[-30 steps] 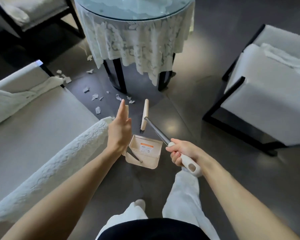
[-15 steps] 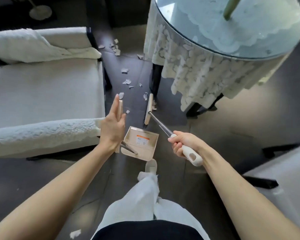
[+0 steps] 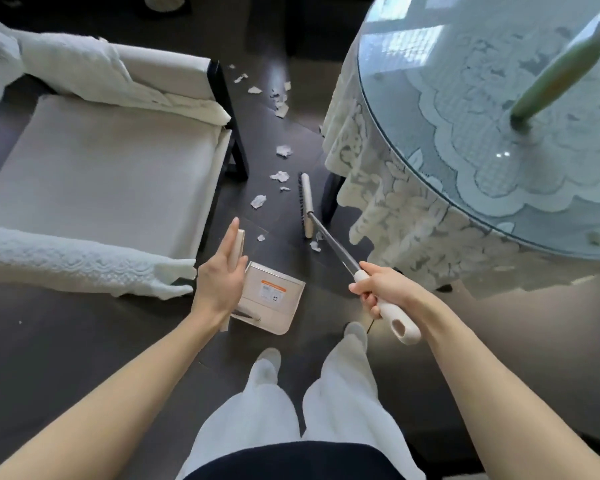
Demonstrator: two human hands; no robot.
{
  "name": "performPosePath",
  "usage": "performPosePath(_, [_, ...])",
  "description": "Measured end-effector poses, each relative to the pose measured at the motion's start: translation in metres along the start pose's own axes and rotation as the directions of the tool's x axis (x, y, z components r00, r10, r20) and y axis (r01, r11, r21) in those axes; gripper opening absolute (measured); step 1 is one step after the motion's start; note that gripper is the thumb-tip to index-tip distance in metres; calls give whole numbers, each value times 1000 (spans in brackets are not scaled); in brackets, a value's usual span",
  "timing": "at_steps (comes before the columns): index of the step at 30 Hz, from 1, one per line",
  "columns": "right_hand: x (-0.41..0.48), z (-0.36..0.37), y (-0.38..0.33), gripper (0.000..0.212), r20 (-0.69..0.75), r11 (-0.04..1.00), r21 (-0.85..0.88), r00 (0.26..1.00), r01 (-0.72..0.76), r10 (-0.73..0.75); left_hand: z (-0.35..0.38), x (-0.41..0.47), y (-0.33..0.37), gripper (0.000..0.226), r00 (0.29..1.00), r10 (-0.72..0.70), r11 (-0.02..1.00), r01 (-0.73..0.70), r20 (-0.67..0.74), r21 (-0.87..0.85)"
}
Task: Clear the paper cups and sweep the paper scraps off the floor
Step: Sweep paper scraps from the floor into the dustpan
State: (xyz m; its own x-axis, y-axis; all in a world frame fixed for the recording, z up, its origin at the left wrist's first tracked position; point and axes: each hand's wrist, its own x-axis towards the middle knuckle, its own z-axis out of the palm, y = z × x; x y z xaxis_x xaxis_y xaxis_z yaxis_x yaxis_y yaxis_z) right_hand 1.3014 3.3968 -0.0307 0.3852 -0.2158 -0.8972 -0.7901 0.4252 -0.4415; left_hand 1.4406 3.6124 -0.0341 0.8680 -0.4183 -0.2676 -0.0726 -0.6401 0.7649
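Currently at the sweeping stage, by my reading. Right grip [image 3: 383, 289] is curled tight round the pale handle of the broom [image 3: 329, 242], high up the shaft, so the head reaches well ahead without stooping. Broom head sits on the floor [image 3: 84, 358] just beside a leg of the desk [image 3: 413, 98], bristles turned left toward the paper scraps [image 3: 280, 176]. Likely reason: scraps get drawn back toward the feet, not pushed under the lace cloth.

Left grip [image 3: 222, 282]: fingers laid straight along the upright handle of the dustpan [image 3: 274, 296], thumb apparently hooked over it, pinning handle to palm. Pan is low, between the feet and the broom head, placed to catch a pull stroke. Cannot tell whether its lip touches the floor.

Scraps lie scattered in the dark strip between the chair [image 3: 101, 174] and the desk. A couple are right by the broom head, most farther off. None visible in the pan. No paper cups in view. A tall green thing [image 3: 561, 74] on the desk glass is too blurred to name.
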Motion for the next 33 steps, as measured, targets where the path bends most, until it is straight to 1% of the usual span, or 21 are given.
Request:
performPosePath(3, [25, -39, -6, 73, 4, 966, -258, 999, 35, -35, 27, 4, 14, 67, 998, -46, 998, 44, -39, -41])
performPosePath(5, [42, -61, -1, 70, 14, 899, -433, 998, 61, -61, 41, 6, 20, 67, 993, -87, 995, 84, -79, -52])
performPosePath(7, [60, -80, 9, 67, 30, 843, -536, 999, 44, -33, 51, 5, 23, 65, 985, -141, 987, 132, -101, -89])
performPosePath(9, [76, -97, 21, 60, 33, 843, -537, 997, -35, 63, 59, 2, 25, 65, 974, -188, 978, 175, -128, -111])
performPosePath(10, [81, -102, 29, 59, 32, 859, -505, 994, -76, 107, 60, 0, 25, 65, 969, -202, 976, 187, -141, -109])
performPosePath(12, [86, -106, 39, 63, 40, 903, -409, 986, -132, 162, 61, -5, 26, 66, 964, -216, 973, 200, -155, -112])
performPosePath(14, [83, -111, 46, 62, 56, 911, -374, 976, -175, 211, 65, -14, 27, 69, 959, -231, 969, 212, -163, -126])
performPosePath(18, [63, -115, 64, 73, 71, 848, -496, 965, -187, 254, 74, -30, 17, 73, 960, -212, 976, 199, -181, -88])
performPosePath(22, [33, -127, 80, 82, 139, 837, -510, 942, -197, 306, 76, -36, 10, 71, 957, -210, 976, 192, -199, -106])
performPosePath(25, [9, -145, 81, 81, 159, 834, -531, 948, -152, 274, 71, -41, 8, 67, 946, -224, 975, 216, -235, -59])
performPosePath(29, [-16, -155, 66, 80, 176, 876, -471, 963, -99, 203, 62, -51, 3, 66, 933, -255, 967, 251, -253, -50])
performPosePath(31, [-18, -150, 55, 80, 174, 860, -509, 974, -36, 144, 59, -58, 1, 65, 937, -252, 968, 243, -241, -66])
performPosePath(33, [-9, -141, 43, 81, 166, 817, -576, 983, 31, 80, 57, -65, -2, 64, 942, -233, 972, 223, -243, -67])
